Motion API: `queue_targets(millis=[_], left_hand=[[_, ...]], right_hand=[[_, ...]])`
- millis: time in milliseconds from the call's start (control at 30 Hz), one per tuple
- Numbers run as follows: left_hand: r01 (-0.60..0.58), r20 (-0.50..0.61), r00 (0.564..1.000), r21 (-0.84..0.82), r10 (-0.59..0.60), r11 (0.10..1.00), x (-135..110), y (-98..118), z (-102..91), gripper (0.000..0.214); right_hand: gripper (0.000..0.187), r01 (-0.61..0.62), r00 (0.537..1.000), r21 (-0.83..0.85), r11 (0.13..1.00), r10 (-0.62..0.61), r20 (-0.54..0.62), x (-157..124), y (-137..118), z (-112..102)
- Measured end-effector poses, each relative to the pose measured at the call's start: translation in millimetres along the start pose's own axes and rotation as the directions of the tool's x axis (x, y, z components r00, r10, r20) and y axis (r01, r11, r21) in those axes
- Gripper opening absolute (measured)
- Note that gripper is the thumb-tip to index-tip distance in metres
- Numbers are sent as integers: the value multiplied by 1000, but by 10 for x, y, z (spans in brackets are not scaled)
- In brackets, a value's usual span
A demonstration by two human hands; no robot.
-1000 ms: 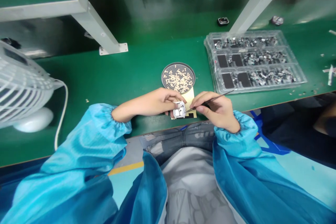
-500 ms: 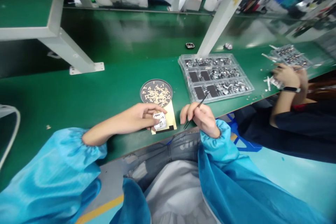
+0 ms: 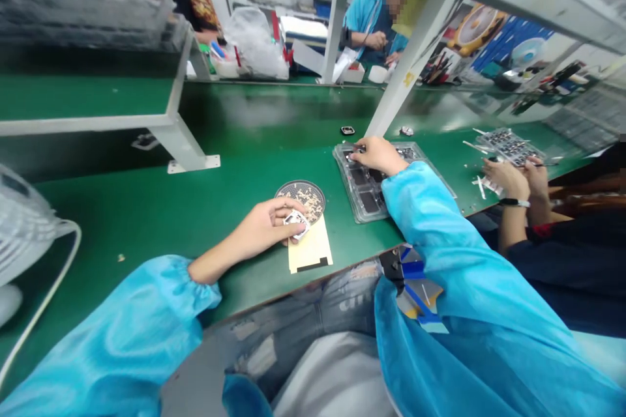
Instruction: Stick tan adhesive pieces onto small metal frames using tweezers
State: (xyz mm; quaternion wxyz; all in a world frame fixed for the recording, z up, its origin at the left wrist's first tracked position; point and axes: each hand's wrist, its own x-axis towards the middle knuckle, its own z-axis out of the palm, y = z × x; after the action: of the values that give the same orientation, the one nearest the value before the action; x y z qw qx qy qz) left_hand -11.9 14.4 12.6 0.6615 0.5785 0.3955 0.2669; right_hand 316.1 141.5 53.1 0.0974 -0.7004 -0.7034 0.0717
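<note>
My left hand [image 3: 267, 225] grips a small white plastic part [image 3: 296, 222] above a yellow card [image 3: 310, 252] that lies at the bench's near edge. Just behind the card sits a round perforated dish [image 3: 302, 197] holding several small pale pieces. My right hand [image 3: 379, 154] is stretched forward over the far left corner of a clear plastic tray [image 3: 364, 199] of small metal parts, with its fingers curled down onto the tray. Tweezers do not show in that hand now, and I cannot see what the fingers hold.
The green bench [image 3: 147, 208] carries a white fan [image 3: 22, 234] with its cable at the left and grey frame posts [image 3: 188, 143] behind. A co-worker's hands [image 3: 513, 177] work at a second tray [image 3: 508, 143] on the right. Another person [image 3: 376, 16] sits at the far bench.
My right hand left the card and reached forward to the far corner of the parts tray. My left hand stayed on the white part. The view tilted upward.
</note>
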Motion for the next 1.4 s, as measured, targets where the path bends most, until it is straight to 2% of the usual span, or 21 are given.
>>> queue_targets(millis=[100,200,333,400,467,567,700,767,833,933,1067,1200,1300,1367,1400], left_hand=[[-21,-103,994,22,23,1000,26,4,-29,47],[-64,-164,984,-1,63,998,30,8,-34,49],[-87,-189,978,11,88,996,9,31,-30,46],[-85,-172,981,23,88,996,-4,43,-22,44],[-73,-128,989,33,76,997,-17,50,1,43],[-33,-26,999,49,34,998,-38,52,62,47],[-55,12,998,10,55,998,-57,42,147,50],[-87,-11,996,-21,86,996,-59,40,161,51],[-113,-44,993,-41,111,993,-57,46,148,52],[-121,-91,989,-57,115,991,-54,55,100,53],[-69,-94,994,-122,58,990,-40,31,67,57],[-79,-121,991,-158,60,984,-36,27,82,42],[-66,-138,989,-104,52,992,-49,89,42,38],[-74,-237,970,-105,47,992,-47,143,-43,38],[-102,-317,946,-104,64,989,-38,165,-102,37]], right_hand=[[28,2,998,14,1000,-2,62,77,-21,-23],[24,20,999,48,999,-22,44,30,-7,-33],[29,51,995,116,992,-40,-92,-164,-65,-19],[28,112,980,205,972,-74,-184,-351,-181,1],[21,251,954,410,877,-154,-256,-590,-353,38],[17,349,936,635,689,-292,-197,-936,-645,141],[16,341,880,782,522,-470,-69,-1165,-941,336],[21,317,880,830,460,-469,-77,-1195,-1022,428],[28,290,908,862,415,-403,-112,-1212,-1063,508],[33,288,926,864,412,-351,-141,-1242,-1058,600],[29,268,939,873,407,-314,-142,-1282,-1004,641],[27,194,965,905,379,-241,-107,-1297,-969,609],[26,195,970,848,494,-225,-91,-1283,-949,609],[23,231,969,776,587,-214,-127,-1255,-927,620],[22,262,963,735,626,-222,-155,-1234,-915,625]])
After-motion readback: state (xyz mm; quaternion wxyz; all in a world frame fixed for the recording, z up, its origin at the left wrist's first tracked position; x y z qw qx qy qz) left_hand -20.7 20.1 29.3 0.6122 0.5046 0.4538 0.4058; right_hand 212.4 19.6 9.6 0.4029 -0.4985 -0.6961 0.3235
